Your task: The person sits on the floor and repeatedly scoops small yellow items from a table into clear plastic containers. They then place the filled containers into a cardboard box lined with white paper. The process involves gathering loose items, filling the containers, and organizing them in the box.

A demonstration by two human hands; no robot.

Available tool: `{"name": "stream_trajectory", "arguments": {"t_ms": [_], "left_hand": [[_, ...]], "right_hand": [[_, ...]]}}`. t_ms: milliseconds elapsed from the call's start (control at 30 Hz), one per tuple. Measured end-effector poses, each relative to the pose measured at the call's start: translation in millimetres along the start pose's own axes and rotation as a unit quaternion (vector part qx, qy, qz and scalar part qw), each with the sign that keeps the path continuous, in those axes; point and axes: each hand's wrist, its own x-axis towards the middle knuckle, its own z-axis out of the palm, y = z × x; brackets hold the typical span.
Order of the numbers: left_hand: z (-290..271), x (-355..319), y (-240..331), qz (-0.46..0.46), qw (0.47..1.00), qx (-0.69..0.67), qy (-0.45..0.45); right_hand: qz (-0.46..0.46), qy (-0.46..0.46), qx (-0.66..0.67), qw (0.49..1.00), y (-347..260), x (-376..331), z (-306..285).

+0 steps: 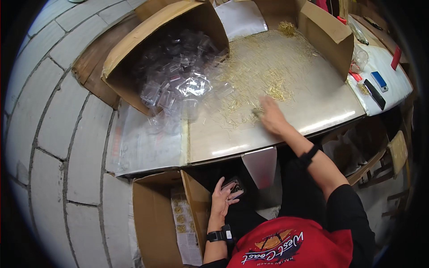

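Note:
Low in front of me, below the table edge, my left hand point(219, 201) holds a small clear plastic box point(237, 187) with a few gold pieces in it. My right hand point(272, 118) is over the tabletop among scattered thin gold pins point(279, 91). Motion smears its fingers, and a small dark blur shows at their tips; whether it is held I cannot tell. Left of the pins, many empty clear plastic boxes point(181, 78) spill from a cardboard box point(156, 22) lying on its side.
An open carton point(154, 214) by my left arm contains filled clear boxes point(180, 219). A metal chute point(261, 165) hangs from the table's front edge. A cardboard flap point(324, 40) borders the right side. Beyond it lie a blue box point(379, 80) and a black object point(374, 94).

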Motion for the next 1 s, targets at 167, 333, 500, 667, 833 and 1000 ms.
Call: {"name": "stream_trajectory", "arguments": {"t_ms": [167, 333, 500, 667, 833, 1000], "left_hand": [[-4.7, 29.0, -42.2, -0.118, 0.992, 0.018, -0.044], [34.5, 42.3, -88.3, -0.172, 0.984, -0.009, -0.046], [60.8, 42.0, -95.4, -0.124, 0.986, -0.089, -0.067], [64.1, 33.1, -83.1, -0.113, 0.987, -0.085, -0.073], [53.1, 30.4, -86.1, -0.119, 0.988, -0.040, -0.089], [50.9, 40.4, -98.6, -0.118, 0.985, -0.057, -0.113]], "right_hand": [[-0.156, -0.119, -0.155, 0.968, -13.0, 11.5, 32.0], [-0.008, -0.125, 0.171, 0.977, -9.0, -6.7, -17.7], [-0.191, -0.060, -0.056, 0.978, -27.5, -29.5, 28.7], [-0.125, 0.001, -0.093, 0.988, -60.3, -102.2, 21.7], [-0.158, 0.002, -0.019, 0.987, -65.3, -112.3, -20.7], [-0.216, -0.011, -0.023, 0.976, -52.1, -85.8, -3.6]]}}
